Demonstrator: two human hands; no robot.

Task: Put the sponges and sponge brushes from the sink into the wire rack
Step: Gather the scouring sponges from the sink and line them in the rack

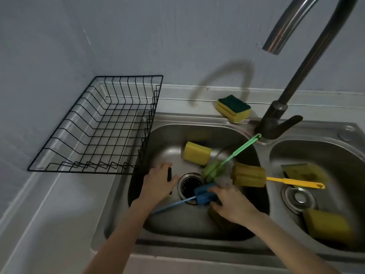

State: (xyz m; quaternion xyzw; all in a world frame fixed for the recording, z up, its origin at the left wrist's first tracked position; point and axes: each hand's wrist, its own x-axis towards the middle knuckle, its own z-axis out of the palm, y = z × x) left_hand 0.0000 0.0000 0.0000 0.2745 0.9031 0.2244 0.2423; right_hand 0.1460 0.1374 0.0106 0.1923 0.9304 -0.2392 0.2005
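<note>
The right hand (232, 204) closed on the blue sponge brush (204, 194) (handle trailing left); the left hand (160, 182) gripped a dark-edged sponge (169, 174).

Sink (262, 252): brushed steel, dull sheen. Rack (94, 127): thin black matt wire. Sponges (196, 153): porous yellow foam. Faucet (308, 62): glossy metal.

pale grey-blue wall (138, 36) behind, plain and matte, meeting a second wall at a corner on the left. light grey countertop (49, 210) below, with a raised ledge (177, 91) along the foot of the wall. tall dark metal faucet (296, 80) rising at the right, curved spout overhead near the top edge, single lever at its base. soft curved shadow (221, 80) of the spout thrown on the wall. dim, even lighting, cool in tone, with dull glints on the faucet.
</note>
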